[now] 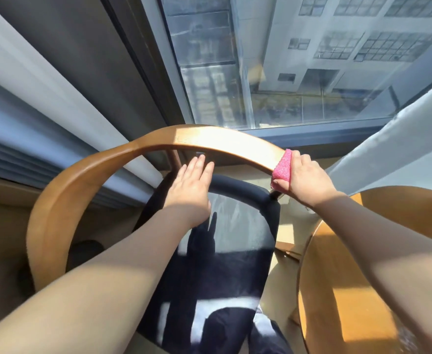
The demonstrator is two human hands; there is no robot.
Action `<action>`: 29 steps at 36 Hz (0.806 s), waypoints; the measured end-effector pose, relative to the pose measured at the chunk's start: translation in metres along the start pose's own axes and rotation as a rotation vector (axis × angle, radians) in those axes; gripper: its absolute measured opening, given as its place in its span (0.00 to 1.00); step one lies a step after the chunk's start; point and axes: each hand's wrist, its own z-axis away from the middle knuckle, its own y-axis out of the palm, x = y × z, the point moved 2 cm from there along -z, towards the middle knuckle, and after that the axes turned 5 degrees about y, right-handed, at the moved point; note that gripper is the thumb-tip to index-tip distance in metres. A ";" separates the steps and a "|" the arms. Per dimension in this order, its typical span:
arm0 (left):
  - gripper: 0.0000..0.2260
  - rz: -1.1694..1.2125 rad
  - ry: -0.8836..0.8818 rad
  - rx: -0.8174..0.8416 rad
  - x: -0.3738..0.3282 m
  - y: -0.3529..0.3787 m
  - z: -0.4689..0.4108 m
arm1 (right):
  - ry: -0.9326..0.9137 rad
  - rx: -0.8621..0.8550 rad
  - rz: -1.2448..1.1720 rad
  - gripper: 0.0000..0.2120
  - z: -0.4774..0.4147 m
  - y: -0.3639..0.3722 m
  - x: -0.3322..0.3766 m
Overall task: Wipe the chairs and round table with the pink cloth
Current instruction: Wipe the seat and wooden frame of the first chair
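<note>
Cloth (282, 168) (pink) gripped round chair rail (210, 137) by right hand (309, 178); left hand (192, 185) flat, fingers straight, empty.

Chair (225, 264) before the window (261, 72), round table (337, 290) at its right, cloth (282, 167) on the chair's curved rail (197, 137).

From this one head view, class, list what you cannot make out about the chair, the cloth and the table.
The pink cloth: head view, mostly wrapped in the right hand; its full size is hidden.
The round table: cut off by the right and bottom edges, crossed by the right forearm.
The chair legs: hidden under the dark seat.
The left hand: whether its fingertips touch the wooden rail is unclear.
</note>
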 end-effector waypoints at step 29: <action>0.27 0.091 -0.392 -0.105 0.088 0.039 0.291 | 0.146 0.049 -0.301 0.12 0.173 0.038 0.111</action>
